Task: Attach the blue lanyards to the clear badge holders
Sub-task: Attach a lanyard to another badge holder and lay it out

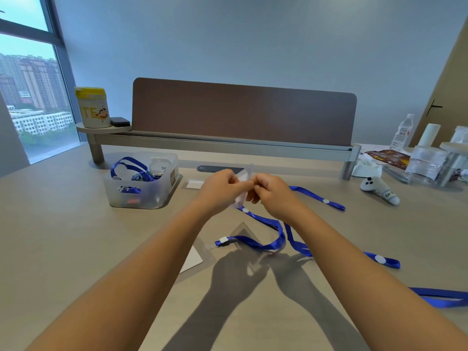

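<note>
Two hands pinch one clear plastic badge holder [240, 191] at centre frame, raised above the pale wooden surface [63, 236].

From the left: a frosted plastic bin [141, 186] with more blue lanyards sits centre-left; the left hand [219, 187] is closed on the holder's upper edge, the right hand [272, 192] closed just beside it, seemingly on the strap end, though blur hides the clip. To do this well, I judge the left grip should keep the slot steady while the right feeds the clip through squarely. The blue ribbon lanyard [278, 239] trails from below the grip down onto the surface, lower centre-right, crossing a second flat clear holder [200, 257] lying there.
</note>
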Demonstrator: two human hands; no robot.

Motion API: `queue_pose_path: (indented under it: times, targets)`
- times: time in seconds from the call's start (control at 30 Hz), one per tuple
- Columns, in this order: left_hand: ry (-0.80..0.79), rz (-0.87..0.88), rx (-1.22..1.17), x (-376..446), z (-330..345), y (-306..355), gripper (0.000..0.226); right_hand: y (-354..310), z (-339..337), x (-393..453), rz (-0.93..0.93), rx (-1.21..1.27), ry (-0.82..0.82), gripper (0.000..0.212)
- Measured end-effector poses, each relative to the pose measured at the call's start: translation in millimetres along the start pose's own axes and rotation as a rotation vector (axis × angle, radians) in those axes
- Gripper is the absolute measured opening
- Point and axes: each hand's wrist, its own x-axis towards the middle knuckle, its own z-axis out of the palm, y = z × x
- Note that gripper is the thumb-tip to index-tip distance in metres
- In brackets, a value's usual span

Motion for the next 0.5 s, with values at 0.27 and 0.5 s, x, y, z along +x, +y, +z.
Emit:
queue_pose_path:
  times: [0.27,0.5]
  targets:
    - [-0.358,-0.599,-0.546,-10,-3,-26,0.081,3,8,3,0.091,0.202,-0.043,0.028]
    - [-0.001,-0.557,-1.153,-4,1,-22,0.012,7,4,4,0.161,0.343,-0.089,0.026]
